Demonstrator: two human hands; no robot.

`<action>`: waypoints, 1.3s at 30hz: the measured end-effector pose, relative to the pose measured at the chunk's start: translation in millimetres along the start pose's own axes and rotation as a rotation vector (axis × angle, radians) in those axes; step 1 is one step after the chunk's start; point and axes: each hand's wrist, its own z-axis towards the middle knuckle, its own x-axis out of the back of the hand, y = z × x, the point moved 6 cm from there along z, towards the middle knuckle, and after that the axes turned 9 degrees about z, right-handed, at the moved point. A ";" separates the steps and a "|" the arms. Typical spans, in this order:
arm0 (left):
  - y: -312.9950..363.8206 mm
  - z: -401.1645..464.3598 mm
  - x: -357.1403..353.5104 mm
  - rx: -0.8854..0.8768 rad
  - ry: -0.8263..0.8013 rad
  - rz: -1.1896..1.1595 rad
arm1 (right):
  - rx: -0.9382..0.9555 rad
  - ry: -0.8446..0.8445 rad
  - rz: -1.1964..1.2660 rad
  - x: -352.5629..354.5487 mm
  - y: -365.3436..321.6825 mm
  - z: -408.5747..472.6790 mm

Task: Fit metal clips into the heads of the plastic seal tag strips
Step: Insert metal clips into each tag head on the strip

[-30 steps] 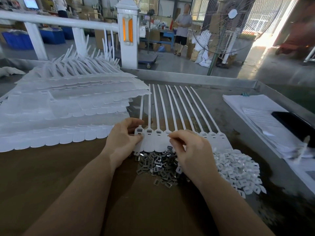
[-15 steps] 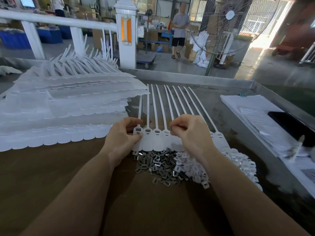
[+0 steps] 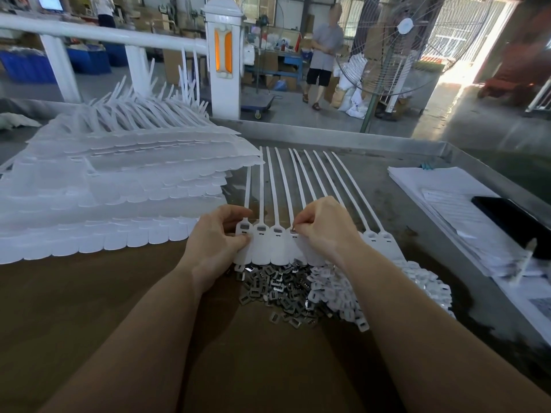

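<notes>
Strips [image 3: 278, 244] lie fanned as one joined sheet on the table [image 3: 396, 186], tails pointing far, tag heads near, just above the clip pile [image 3: 275, 289]. Since a second ago the right hand [image 3: 323, 231] has moved from the near edge of the sheet, by the pile, up to the row of heads; it now sits at the fourth head from the left, fingertips pinched together on a small clip [image 3: 293, 231] at the head's slot. Left hand [image 3: 216, 236] has stayed at the sheet's left edge, thumb and fingers gripping the leftmost tag. Sheet itself has not shifted that I can see. Look of the strips: white, slightly translucent plastic, long narrow tails, each head with a rectangular pocket and a thin slot below it, rounded tag flap nearest me. The three leftmost pockets show grey metal inside; two heads at the right edge look unfilled. Pile to the right of the clips: small white plastic pieces [image 3: 372, 289]. Big stack of sheets [image 3: 113, 192] far left. Papers [image 3: 441, 192] at right carry print, too small to read; no brand legible.
</notes>
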 end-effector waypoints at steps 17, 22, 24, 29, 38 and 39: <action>-1.3 2.6 0.0 -0.006 -0.001 0.019 | -0.015 -0.069 0.000 -5.8 1.3 5.6; -1.7 2.4 -0.1 -0.006 0.001 0.005 | 0.023 -0.031 -0.006 -0.8 -1.0 4.3; -2.3 2.6 0.2 -0.006 0.004 0.008 | 0.038 0.005 -0.005 2.7 -1.9 2.4; -2.9 2.5 0.8 0.004 0.013 -0.006 | 0.059 -0.034 -0.062 0.2 -4.5 -6.3; -3.6 3.0 -0.1 0.007 0.020 -0.005 | 0.118 -0.165 0.045 5.8 -11.7 -31.6; -3.5 3.0 -0.3 0.006 0.018 -0.007 | 0.119 -0.190 0.039 5.4 -12.0 -34.0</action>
